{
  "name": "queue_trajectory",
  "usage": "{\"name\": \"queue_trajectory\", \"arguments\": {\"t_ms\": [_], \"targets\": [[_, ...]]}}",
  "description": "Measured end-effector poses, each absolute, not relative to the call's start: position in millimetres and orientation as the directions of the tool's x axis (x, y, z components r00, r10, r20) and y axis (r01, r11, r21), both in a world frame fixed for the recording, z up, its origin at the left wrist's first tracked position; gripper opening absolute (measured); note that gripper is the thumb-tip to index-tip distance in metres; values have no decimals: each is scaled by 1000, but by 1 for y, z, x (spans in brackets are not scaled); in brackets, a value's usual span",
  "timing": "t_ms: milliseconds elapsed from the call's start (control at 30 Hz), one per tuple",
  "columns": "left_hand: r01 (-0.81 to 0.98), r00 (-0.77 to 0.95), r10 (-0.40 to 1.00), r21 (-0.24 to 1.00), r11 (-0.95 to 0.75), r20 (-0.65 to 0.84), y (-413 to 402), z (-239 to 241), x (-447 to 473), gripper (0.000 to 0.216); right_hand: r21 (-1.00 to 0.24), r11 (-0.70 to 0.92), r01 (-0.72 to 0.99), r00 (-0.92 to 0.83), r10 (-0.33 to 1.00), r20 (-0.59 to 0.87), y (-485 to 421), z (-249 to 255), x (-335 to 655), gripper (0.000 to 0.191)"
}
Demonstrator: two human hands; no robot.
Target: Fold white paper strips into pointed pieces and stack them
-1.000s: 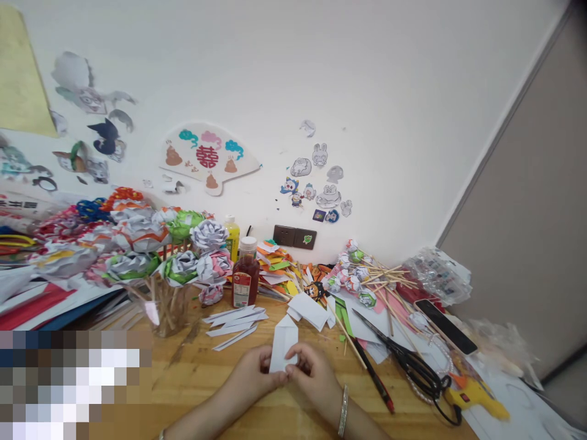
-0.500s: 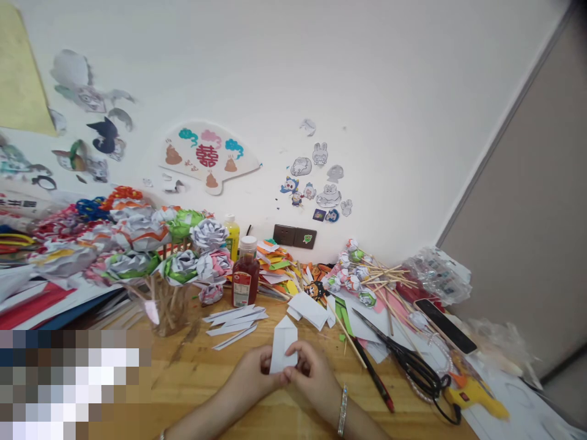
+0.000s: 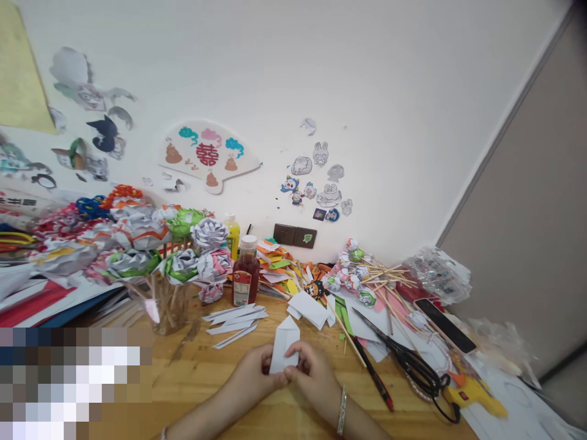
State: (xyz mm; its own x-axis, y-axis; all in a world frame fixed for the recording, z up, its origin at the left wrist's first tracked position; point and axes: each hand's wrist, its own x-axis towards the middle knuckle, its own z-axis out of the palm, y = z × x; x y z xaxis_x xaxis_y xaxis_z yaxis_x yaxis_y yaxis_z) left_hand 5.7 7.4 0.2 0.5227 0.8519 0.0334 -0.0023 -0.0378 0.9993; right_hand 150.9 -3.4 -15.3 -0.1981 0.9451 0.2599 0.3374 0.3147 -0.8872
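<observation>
A small piece of folded white paper (image 3: pixel 285 345) with a pointed top stands between my hands, low in the middle of the head view. My left hand (image 3: pixel 262 366) is closed on its lower left edge, the fingers partly behind it. My right hand (image 3: pixel 307 368), above a sparkling bracelet, pinches the lower right side, thumb and index finger on the front. Just beyond lie narrow white paper strips (image 3: pixel 236 322) and a stack of white paper pieces (image 3: pixel 312 310).
To the right lie black scissors (image 3: pixel 415 366), a dark pen (image 3: pixel 376 374), a yellow glue gun (image 3: pixel 479 394) and a phone (image 3: pixel 446 326). Paper flowers (image 3: pixel 183 266) on sticks fill a clear container (image 3: pixel 167 315) at left. A red-brown bottle (image 3: pixel 245 275) stands behind the strips.
The folded paper's pointed top tilts slightly to the right. Both hands keep their grip in nearly the same place.
</observation>
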Motion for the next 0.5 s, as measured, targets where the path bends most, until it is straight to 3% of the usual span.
{"name": "queue_trajectory", "arguments": {"t_ms": [300,500], "targets": [[-16,519,854,1000,-10,16,9,0,4,37,-934,313,170,-234,934,271,2,-26,154,25],[-4,501,866,1000,1,1,9,1,5,32,-915,336,222,-219,932,289,3,-31,155,24]]}}
